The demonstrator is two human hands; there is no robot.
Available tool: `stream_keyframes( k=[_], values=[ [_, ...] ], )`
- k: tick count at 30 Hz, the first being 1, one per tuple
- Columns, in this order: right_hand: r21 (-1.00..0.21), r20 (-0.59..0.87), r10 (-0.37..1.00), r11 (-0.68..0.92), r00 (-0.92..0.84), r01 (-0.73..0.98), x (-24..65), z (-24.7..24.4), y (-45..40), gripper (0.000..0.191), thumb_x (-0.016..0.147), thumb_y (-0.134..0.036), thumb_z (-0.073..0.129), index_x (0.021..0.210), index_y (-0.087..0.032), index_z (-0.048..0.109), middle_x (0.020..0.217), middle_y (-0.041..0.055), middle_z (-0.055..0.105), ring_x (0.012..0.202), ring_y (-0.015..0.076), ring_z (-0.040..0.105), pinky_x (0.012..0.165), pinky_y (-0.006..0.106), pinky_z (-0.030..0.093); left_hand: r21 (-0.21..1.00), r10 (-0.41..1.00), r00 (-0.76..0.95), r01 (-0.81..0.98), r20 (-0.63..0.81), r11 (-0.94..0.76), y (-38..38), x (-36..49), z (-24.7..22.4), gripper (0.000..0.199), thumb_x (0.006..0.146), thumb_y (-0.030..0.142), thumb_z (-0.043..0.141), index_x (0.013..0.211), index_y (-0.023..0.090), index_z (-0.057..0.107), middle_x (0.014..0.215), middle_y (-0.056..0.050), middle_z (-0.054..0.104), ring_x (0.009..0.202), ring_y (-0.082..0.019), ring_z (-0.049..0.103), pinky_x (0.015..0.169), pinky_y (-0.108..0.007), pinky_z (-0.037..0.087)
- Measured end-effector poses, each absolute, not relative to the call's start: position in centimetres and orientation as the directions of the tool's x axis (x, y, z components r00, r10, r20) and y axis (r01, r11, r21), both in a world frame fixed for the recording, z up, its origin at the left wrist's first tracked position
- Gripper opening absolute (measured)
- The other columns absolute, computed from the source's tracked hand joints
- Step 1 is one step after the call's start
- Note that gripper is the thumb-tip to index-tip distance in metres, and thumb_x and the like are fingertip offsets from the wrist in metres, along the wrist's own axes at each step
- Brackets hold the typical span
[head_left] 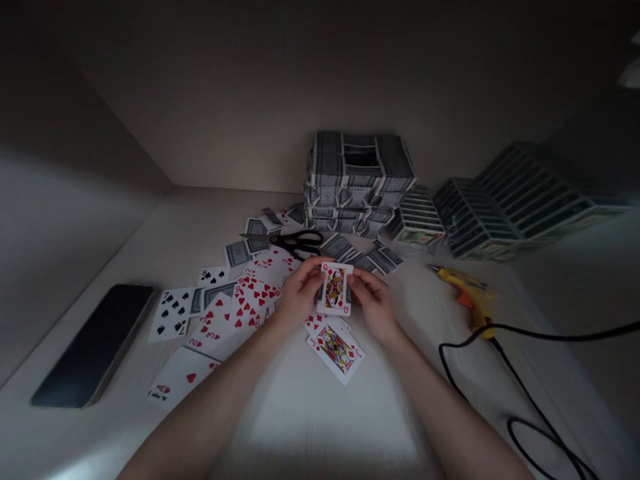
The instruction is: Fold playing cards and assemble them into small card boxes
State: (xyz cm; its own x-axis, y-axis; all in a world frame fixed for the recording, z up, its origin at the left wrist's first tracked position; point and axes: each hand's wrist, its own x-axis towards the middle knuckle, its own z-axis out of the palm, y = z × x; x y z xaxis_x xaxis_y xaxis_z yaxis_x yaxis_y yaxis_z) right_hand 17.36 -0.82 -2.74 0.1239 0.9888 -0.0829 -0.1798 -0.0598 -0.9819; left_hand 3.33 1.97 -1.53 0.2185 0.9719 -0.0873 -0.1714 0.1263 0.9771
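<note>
Between my two hands is a queen of diamonds playing card (335,290), face up and raised over the table. My left hand (303,290) pinches its left edge, thumb on the face. On the opposite edge, my right hand (373,300) grips it with the thumb near the upper right. Dark patches at both sides of the card hint at another piece behind it, but I cannot make it out. Just below lies a jack of diamonds (337,352), partly over other red cards. Loose heart cards (250,303) spread out beside my left forearm.
Black-handled scissors (295,240) lie on cards behind my hands. A box-like structure built of cards (357,180) stands against the back wall. Card-box stacks (500,207) are at right. A yellow glue gun (467,297) trails a black cord (540,337). A phone (95,343) lies at left.
</note>
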Motion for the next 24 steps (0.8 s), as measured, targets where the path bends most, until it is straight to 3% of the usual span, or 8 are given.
stream_keyframes(
  k=[16,24],
  values=[
    [-0.977,-0.088,0.989,-0.063,0.116,-0.203,17.25,-2.04,-0.92,0.022,0.073,-0.037,0.06,0.087,-0.021,0.064,0.076,-0.0001,0.065,0.062,0.0131,0.055,0.055,0.025,0.042,0.969,0.969,0.22,-0.194,-0.11,0.154,2.04,3.43,-1.72,0.013,0.071,0.028,0.056,0.075,0.018,0.051,0.065,0.005,0.054,0.057,-0.008,0.049,0.056,-0.019,0.039],
    [-0.965,-0.103,0.99,-0.078,0.091,-0.251,17.15,-1.94,-0.95,0.02,0.073,-0.036,0.061,0.085,-0.02,0.062,0.074,-0.0002,0.064,0.061,0.0129,0.055,0.054,0.024,0.043,0.982,0.972,0.218,-0.147,-0.088,0.121,1.98,3.51,-2.15,0.011,0.074,0.028,0.053,0.081,0.019,0.052,0.066,0.004,0.054,0.058,-0.009,0.049,0.054,-0.019,0.038]
  ],
)
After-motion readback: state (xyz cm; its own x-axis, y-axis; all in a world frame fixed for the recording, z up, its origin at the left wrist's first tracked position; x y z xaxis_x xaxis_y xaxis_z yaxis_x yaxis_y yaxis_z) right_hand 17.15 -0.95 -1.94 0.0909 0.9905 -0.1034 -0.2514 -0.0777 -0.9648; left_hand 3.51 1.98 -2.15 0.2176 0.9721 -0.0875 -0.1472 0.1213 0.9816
